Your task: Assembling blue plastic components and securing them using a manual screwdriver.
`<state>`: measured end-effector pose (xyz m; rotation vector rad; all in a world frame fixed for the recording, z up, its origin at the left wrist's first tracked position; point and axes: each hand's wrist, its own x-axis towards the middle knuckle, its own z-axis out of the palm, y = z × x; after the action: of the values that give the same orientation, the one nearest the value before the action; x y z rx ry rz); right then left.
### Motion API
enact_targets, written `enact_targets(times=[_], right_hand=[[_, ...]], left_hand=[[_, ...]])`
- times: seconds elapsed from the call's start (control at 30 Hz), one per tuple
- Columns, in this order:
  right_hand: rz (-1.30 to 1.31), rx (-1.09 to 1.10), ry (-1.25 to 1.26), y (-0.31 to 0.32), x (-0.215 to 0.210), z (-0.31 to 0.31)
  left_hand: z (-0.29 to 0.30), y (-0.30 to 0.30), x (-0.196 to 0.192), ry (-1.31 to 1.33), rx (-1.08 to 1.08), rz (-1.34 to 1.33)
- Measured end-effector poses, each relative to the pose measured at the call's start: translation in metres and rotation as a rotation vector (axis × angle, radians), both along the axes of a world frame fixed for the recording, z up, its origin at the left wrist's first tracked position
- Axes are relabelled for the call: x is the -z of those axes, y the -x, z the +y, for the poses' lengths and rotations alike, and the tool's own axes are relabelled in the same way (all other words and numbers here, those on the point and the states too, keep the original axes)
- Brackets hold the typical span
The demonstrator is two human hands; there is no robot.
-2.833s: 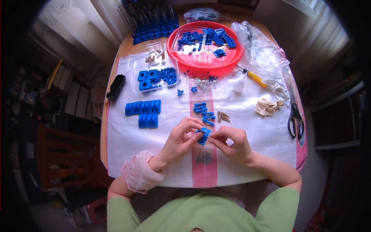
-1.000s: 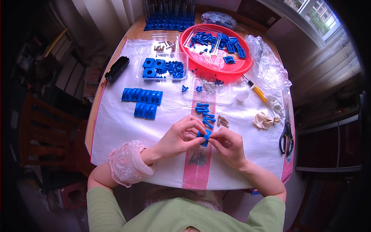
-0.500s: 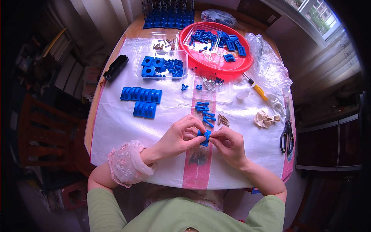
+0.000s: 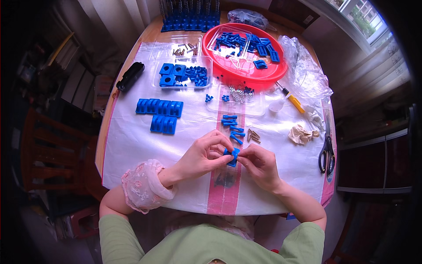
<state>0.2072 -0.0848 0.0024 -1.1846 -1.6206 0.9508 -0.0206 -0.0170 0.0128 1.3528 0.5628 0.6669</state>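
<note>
Near the front of the table, over the pink stripe, both hands meet at a small blue plastic block (image 4: 232, 163). My left hand (image 4: 205, 154) closes its thumb and fingers on the block's left side. My right hand (image 4: 260, 163) pinches at its upper right edge; whether a smaller piece sits between those fingertips is too small to tell. Just beyond the fingers lie several slim blue plastic pieces (image 4: 230, 123) in a column. To their right is a little pile of brass-coloured pins (image 4: 253, 136).
Two rows of blue blocks (image 4: 159, 107) lie to the left. Farther back are a clear box of blue parts (image 4: 211, 72), a red basin (image 4: 274, 78) and a black case (image 4: 131, 76). On the right are a yellow-handled screwdriver (image 4: 295, 104), crumpled brown paper (image 4: 303, 135) and black scissors (image 4: 326, 160).
</note>
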Motion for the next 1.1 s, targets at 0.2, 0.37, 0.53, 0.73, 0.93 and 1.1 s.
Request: enact_targets(times=[0.2,0.37,0.53,0.73,0.93,1.1], right_hand=[[-0.003,0.028,0.01,0.001,-0.003,0.0],[0.012,0.009,-0.003,0.001,-0.001,0.001],[0.01,0.012,0.017,0.001,-0.001,0.0],[0.011,0.006,-0.019,0.002,-0.003,0.001],[-0.037,0.0,-0.032,-0.001,-0.004,0.001],[-0.041,0.046,-0.027,0.003,-0.011,0.001]], left_hand=[[0.001,0.0,0.0,0.027,-0.01,-0.006],[0.0,0.0,-0.001,-0.004,-0.002,0.008],[0.0,0.0,0.0,-0.011,-0.005,0.012],[0.0,0.0,0.0,-0.005,-0.003,0.02],[0.001,0.003,0.004,0.018,0.042,0.058],[0.0,0.002,0.002,0.002,0.055,0.051]])
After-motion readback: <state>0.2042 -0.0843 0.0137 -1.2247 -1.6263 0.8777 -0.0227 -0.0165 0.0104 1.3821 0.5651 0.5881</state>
